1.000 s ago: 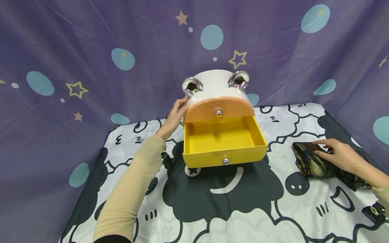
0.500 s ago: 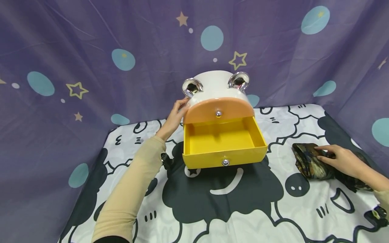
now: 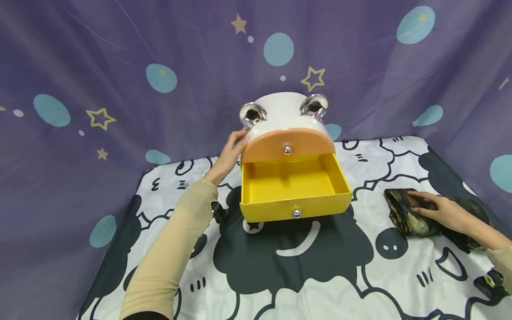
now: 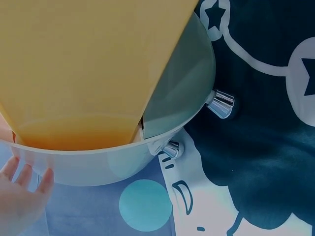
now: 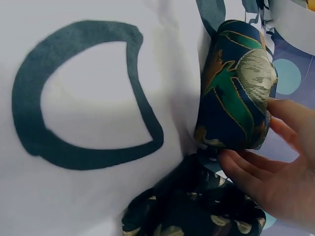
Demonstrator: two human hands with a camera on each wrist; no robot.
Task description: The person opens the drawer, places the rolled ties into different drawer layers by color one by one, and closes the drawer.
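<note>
The right hand point(image 3: 448, 214) has shifted slightly leftward over the cloth roll point(image 5: 234, 86). Near the tablecloth's point(image 3: 312, 291) back edge, the white cabinet point(image 3: 282, 109), its yellow drawer point(image 3: 272, 212) pulled out, could tip forward if loaded without the left hand point(image 3: 229, 155), fingers spread against its side. Near the right edge lies the roll, right fingers parted at its end, pinch uncertain; a loose hold could unroll it or drag the adjoining dark cloth point(image 5: 197, 211).

Screened-off nook, purple star-and-dot curtain point(image 3: 204, 58) along far, left and right sides, cartoon-print cloth point(image 3: 296, 271) between, room type unclear.
</note>
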